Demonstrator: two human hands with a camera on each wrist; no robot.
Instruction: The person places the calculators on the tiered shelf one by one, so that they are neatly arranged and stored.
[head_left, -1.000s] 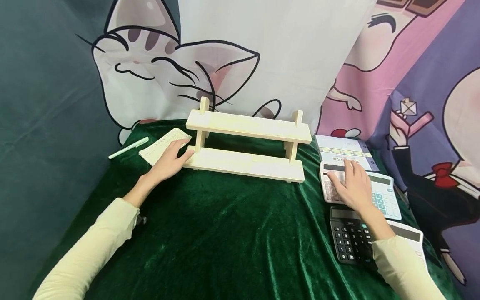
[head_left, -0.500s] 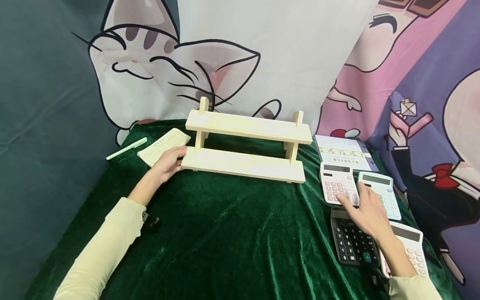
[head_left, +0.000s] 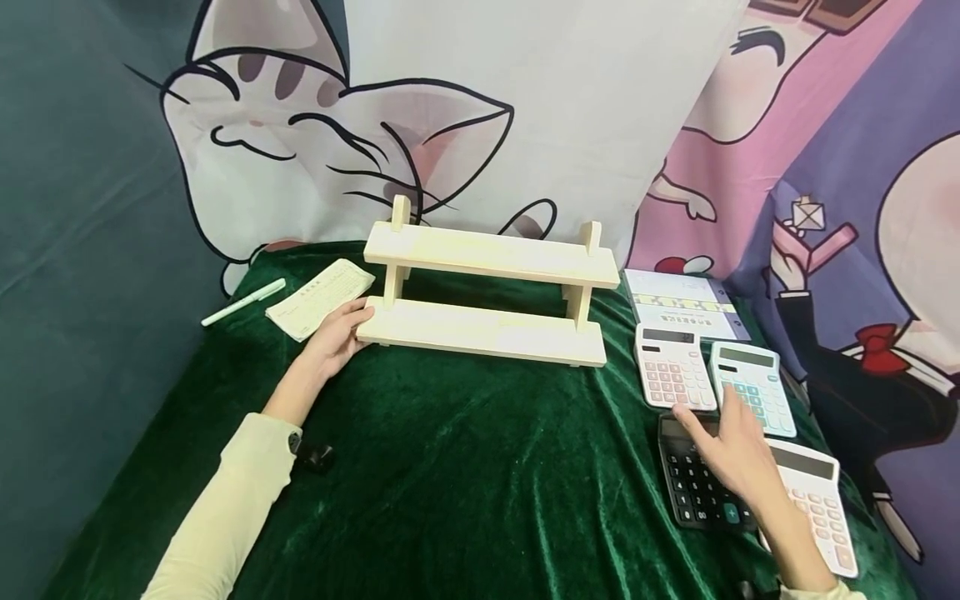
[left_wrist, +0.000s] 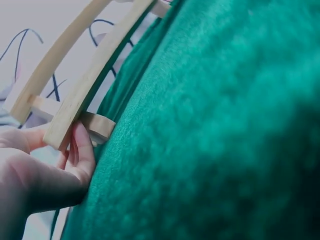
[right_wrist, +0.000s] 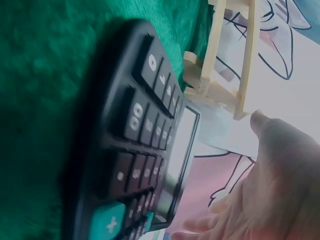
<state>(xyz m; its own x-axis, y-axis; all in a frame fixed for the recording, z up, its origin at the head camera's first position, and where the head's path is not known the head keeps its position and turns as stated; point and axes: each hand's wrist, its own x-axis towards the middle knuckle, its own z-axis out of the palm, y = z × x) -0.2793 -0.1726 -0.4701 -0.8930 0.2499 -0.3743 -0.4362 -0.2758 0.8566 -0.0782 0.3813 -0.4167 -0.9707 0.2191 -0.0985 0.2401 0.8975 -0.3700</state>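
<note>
Clock positions taken from the centre of the head view: the shelf (head_left: pixel 491 252) at 12 o'clock is pale wood, smooth-faced, its grain faintly visible in the left wrist view, while the green cloth (head_left: pixel 450 467) at 6 o'clock presents a velvety pile with sheen along its creases. At 4 o'clock the black calculator (head_left: pixel 692 479) shows a plastic body, matt in appearance, and a glossy, reflective display (right_wrist: pixel 179 160); the pink-keyed calculator (head_left: pixel 673 371) at half past three appears smooth plastic. At 9 o'clock, notepad (head_left: pixel 318 298): matt paper; pen (head_left: pixel 243 302): smooth, apparently plastic.
</note>
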